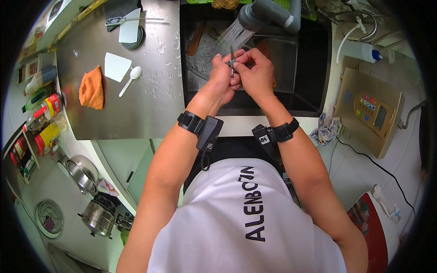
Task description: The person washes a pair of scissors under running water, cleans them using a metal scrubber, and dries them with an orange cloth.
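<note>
Over the dark sink (312, 71), both hands meet at a small metal tool (232, 63) with a narrow pointed end; its exact kind cannot be told. My left hand (223, 73) holds it from the left, palm partly up. The thumb and fingertips of my right hand (256, 70) pinch it from the right. Water runs in a spray from the grey faucet head (251, 17) just above the hands. In the basin behind them lie a brown handle-like piece (196, 39) at the left and another brown piece (263, 47), partly hidden by my right hand.
On the steel worktop (153, 112) left of the sink are an orange cloth (91, 88), a white plastic spoon (130, 81), a white sheet (117, 67) and a digital probe thermometer (114, 21). A crumpled cloth (324, 129) and a metal control box (368, 109) are at the right.
</note>
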Tool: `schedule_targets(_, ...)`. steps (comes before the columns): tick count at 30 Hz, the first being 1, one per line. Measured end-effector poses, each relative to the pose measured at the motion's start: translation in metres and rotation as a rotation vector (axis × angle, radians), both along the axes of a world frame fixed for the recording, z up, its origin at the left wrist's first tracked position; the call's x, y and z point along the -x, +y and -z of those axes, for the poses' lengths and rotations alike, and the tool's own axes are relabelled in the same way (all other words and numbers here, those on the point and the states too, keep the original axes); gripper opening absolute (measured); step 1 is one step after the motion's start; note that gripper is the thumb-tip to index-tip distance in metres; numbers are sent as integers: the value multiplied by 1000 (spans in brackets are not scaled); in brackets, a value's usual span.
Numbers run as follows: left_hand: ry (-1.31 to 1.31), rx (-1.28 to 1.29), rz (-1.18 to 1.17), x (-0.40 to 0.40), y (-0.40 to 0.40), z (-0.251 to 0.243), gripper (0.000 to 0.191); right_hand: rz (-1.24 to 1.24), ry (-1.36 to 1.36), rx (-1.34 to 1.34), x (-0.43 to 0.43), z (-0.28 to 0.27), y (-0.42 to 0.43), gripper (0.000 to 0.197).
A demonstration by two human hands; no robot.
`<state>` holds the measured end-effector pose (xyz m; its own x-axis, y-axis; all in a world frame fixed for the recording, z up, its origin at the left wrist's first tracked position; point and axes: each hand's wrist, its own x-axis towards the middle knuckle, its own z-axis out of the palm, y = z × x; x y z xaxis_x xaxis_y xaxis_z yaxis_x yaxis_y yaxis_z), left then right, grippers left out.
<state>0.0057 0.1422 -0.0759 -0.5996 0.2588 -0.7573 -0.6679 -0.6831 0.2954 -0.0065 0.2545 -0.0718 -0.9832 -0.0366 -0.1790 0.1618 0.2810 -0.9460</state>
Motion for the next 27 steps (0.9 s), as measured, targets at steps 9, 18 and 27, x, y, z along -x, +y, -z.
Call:
schedule_targets(9,-46,7,-11,-3,-7,-1,63,-55,85,-87,2,1,-4,8)
schedule_targets(18,-7,-43,-2,0,-16,-6,63,-240,361,-354,8,3,9,8)
schedule_targets(27,-54,30,-41,25,-17,7,50,-191,283,-216,28,7,-1,7)
